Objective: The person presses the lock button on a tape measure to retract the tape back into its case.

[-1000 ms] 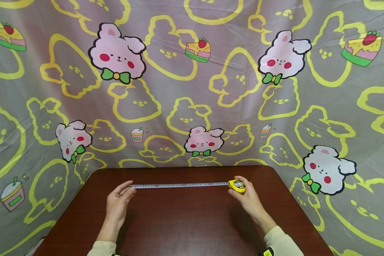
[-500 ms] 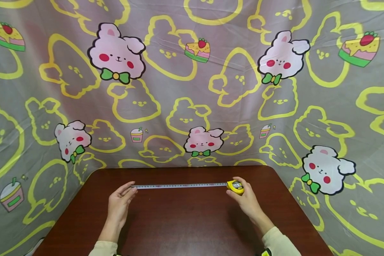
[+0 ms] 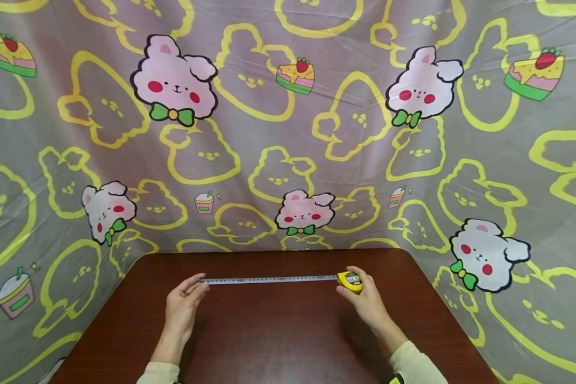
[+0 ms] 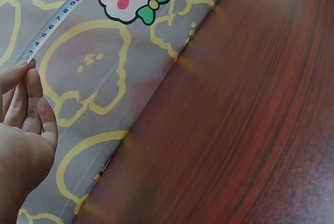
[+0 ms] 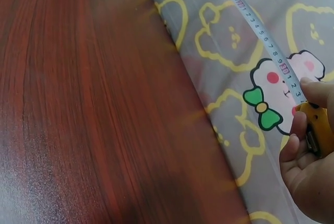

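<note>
A yellow tape measure point(image 3: 350, 281) sits in my right hand point(image 3: 368, 302), gripped between thumb and fingers. Its white blade point(image 3: 273, 280) runs out straight and level to the left, above the table. At the blade's free end my left hand point(image 3: 181, 305) pinches the tip between thumb and fingertips. In the left wrist view the blade point(image 4: 62, 15) leads up and away from the pinching fingers, its black numbers and a red ten showing. The right wrist view has the case point(image 5: 319, 125) partly covered by the hand, with the blade leaving its mouth near a red 30.
A dark reddish-brown wooden table point(image 3: 278, 330) lies under both hands. Behind it and along its sides hangs a grey curtain point(image 3: 249, 133) with yellow outlines, rabbit faces, cakes and drink cups. Light sleeves point(image 3: 416, 362) cover both forearms.
The left hand has shifted slightly right, and the right hand with the tape measure slightly left. The stretch of blade between them looks a little shorter. Both holds stay the same.
</note>
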{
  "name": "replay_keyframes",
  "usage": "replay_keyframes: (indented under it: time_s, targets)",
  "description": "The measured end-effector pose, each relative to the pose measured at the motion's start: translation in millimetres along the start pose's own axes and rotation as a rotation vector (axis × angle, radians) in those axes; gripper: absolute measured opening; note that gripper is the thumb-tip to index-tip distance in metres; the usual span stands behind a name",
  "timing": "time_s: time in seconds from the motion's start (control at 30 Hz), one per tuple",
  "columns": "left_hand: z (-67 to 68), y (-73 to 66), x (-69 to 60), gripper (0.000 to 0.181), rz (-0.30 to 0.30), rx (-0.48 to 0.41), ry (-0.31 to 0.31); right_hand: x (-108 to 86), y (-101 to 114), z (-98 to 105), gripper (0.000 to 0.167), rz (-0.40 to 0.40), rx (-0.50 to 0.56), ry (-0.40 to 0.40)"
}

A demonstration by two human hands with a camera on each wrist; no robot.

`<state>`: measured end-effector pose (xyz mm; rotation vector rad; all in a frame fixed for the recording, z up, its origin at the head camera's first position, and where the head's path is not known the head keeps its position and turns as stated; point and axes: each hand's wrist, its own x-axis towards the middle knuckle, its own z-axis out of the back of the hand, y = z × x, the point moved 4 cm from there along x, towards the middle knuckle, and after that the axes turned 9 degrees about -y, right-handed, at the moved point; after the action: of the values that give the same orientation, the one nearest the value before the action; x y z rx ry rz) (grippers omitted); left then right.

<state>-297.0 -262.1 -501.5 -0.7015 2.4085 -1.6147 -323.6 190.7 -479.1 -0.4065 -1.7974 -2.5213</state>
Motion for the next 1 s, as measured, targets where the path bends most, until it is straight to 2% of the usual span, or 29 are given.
replay_keyframes:
  time_s: [0.23,0.47,0.73,1.0]
  targets:
    - [-5.4,1.3,-1.6,0.026,-0.002,-0.006,0.005,-0.2,0.7,-4.9,0.062,0.01,0.012,-0.012]
    - [-11.5,3.8,-4.3,0.035,-0.005,-0.002,0.017,-1.4,0.2,-9.8,0.062,0.023,0.013,-0.019]
    - [-14.7,10.6,-4.6,0.025,-0.002,0.016,0.026,-2.9,0.7,-15.2,0.061,0.031,-0.004,-0.034]
    - [-22.8,12.5,-7.1,0.043,-0.005,0.077,0.035,-6.2,2.6,-24.5,0.061,0.058,-0.006,-0.021]
